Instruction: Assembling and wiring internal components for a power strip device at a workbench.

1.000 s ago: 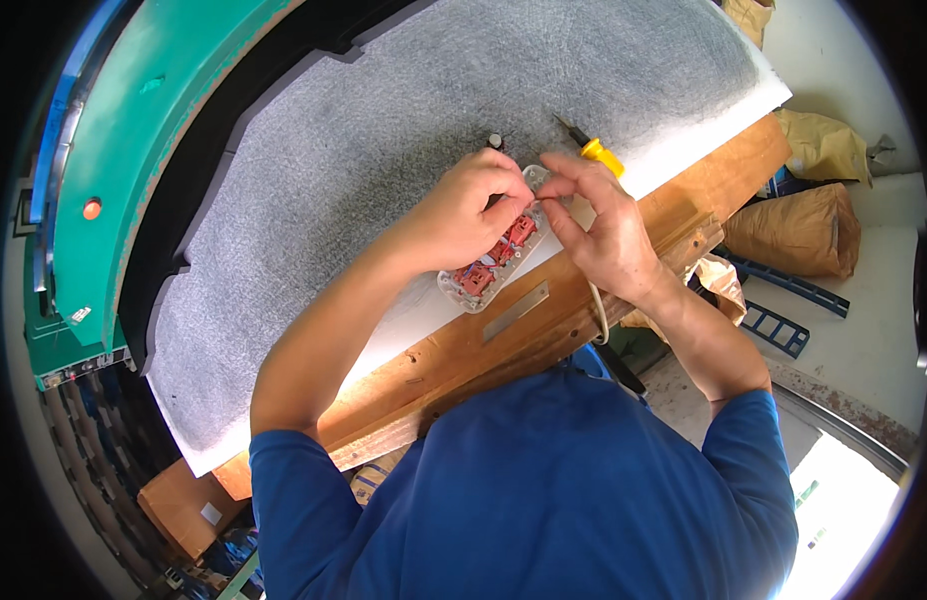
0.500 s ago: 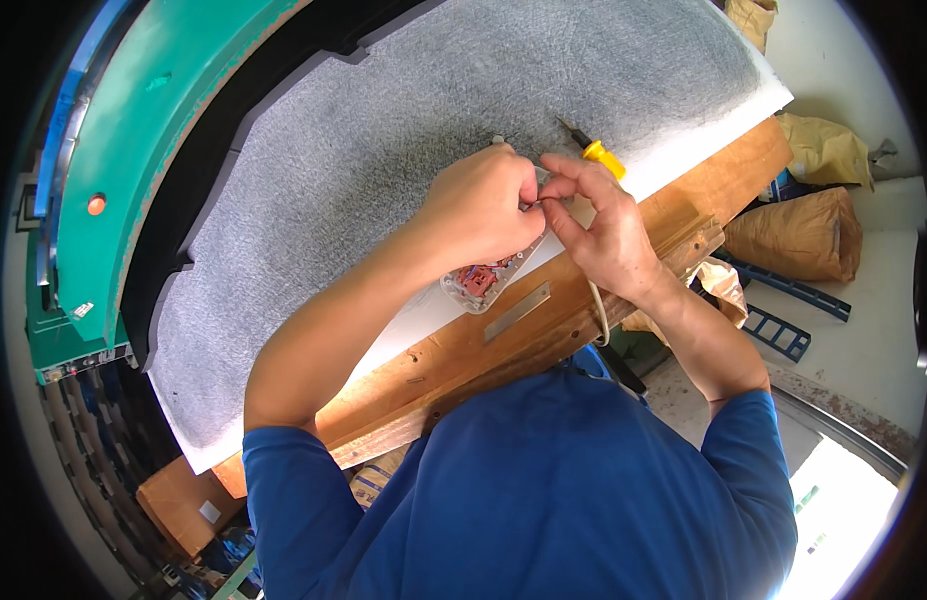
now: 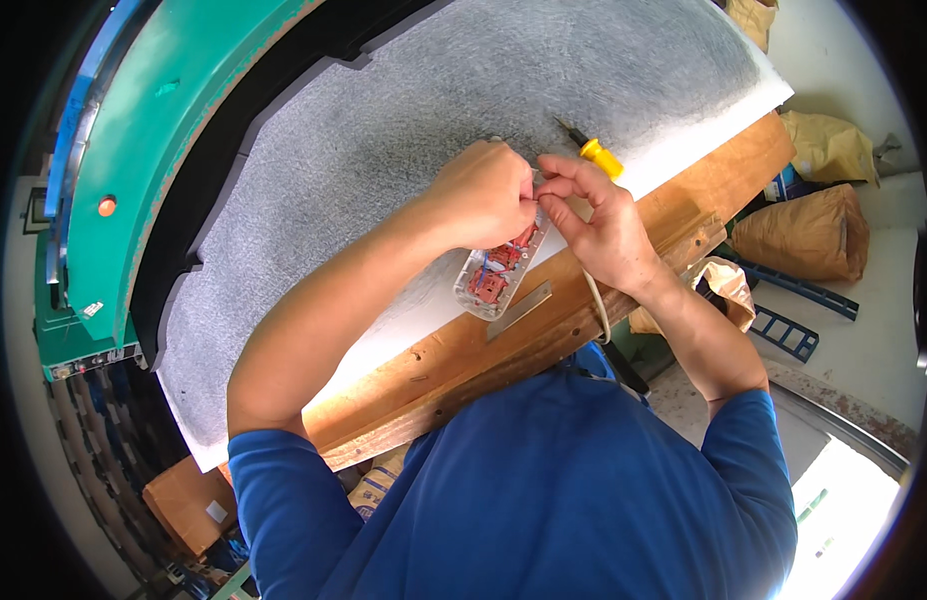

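An opened power strip (image 3: 491, 284) lies slantwise near the table's front edge, its white casing showing reddish inner parts and blue and red wires. My left hand (image 3: 486, 195) is closed in a fist over its far end and hides that part. Facing it, my right hand (image 3: 605, 235) pinches with thumb and forefinger, close against the left fingers. A thin reddish wire seems to run between the fingertips; what the left fingers grip is hidden. A white cable (image 3: 597, 300) passes below my right hand and hangs over the edge. Beyond lies a yellow-handled screwdriver (image 3: 601, 158).
A flat metal strip (image 3: 520, 310) lies on the wooden edge (image 3: 413, 365) of the grey-topped table (image 3: 383, 130). At left stands a green machine (image 3: 163, 130) with a black border. Brown paper bags (image 3: 803, 235) and a blue ladder-like frame (image 3: 783, 330) are at right.
My left hand has shifted slightly left and up, uncovering more of the power strip's inside. The strip's near end lies a little further right. My right hand keeps its pinch.
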A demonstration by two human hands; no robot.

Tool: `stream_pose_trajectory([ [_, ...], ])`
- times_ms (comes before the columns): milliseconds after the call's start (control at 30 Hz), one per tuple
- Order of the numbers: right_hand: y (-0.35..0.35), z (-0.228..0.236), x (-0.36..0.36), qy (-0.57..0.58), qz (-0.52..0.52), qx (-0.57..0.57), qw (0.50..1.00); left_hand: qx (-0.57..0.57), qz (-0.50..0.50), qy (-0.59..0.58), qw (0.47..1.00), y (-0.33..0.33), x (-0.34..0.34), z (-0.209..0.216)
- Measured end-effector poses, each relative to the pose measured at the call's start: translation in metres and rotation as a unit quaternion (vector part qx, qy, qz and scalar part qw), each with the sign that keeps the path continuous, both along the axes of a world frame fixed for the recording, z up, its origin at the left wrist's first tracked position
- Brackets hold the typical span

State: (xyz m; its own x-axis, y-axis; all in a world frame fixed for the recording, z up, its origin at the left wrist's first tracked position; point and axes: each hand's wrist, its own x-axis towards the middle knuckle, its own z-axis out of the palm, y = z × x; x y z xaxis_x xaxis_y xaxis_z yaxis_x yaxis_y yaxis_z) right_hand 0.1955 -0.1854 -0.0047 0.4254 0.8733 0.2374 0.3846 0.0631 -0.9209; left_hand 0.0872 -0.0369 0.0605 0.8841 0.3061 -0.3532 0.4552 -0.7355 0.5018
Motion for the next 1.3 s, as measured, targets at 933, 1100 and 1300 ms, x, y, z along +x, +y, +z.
stream_pose_trajectory([
  [933,-0.182,0.001,-0.049,0.162,0.070,-0.243,0.954,0.108,-0.184,-0.374,0.902,-0.020,-0.027,-0.021],
  [1100,-0.098,0.088,-0.041,0.409,0.143,0.007,0.901,0.031,-0.150,-0.328,0.932,0.023,-0.050,0.025],
  [1300,-0.086,0.076,-0.043,0.478,0.111,-0.043,0.870,0.040,-0.133,-0.222,0.965,0.024,-0.076,0.002],
])
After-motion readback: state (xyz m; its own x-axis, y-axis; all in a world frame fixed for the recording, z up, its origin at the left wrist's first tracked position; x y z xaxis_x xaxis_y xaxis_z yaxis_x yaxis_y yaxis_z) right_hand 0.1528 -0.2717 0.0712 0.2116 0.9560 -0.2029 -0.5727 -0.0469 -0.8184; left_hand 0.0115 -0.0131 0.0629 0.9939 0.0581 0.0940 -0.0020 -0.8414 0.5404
